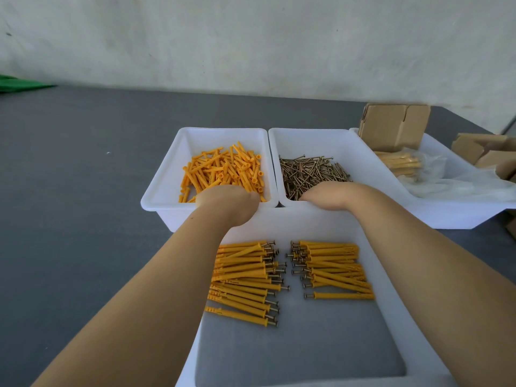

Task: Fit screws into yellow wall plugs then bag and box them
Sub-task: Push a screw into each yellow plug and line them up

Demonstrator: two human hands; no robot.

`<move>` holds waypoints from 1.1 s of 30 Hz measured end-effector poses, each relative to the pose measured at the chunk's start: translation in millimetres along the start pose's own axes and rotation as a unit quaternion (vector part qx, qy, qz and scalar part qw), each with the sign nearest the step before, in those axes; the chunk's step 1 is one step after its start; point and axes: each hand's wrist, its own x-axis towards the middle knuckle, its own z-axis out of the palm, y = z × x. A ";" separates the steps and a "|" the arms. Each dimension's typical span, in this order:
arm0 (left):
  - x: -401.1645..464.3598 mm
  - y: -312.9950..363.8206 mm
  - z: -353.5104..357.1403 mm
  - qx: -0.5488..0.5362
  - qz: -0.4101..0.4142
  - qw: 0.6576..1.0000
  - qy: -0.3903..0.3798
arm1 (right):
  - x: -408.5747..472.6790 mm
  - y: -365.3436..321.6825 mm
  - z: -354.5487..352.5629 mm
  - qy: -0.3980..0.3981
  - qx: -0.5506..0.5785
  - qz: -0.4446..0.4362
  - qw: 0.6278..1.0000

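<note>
A white bin (164, 188) at the back left holds loose yellow wall plugs (223, 169). Beside it, a second white bin (360, 152) holds a heap of brown screws (312, 174). My left hand (227, 203) reaches down over the near rim into the plugs; its fingers are hidden. My right hand (328, 196) dips into the screws, fingertips out of sight too. In the near white tray (391, 311), two rows of plugs with screws fitted (245, 280) lie heads toward the middle, the right row (335, 269) shorter.
A third white bin (458, 216) at the right holds clear plastic bags (435, 180), a bagged bundle of plugs (402, 163) and a folded cardboard box (393, 127). More cardboard boxes (485, 152) lie at the far right. Grey tabletop (78, 191) stretches left; green item (19, 83) far left.
</note>
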 end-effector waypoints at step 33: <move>-24.6 16.7 -1.7 -0.327 0.224 0.874 0.282 | -33.7 -1.2 17.7 0.371 0.342 -0.260 0.823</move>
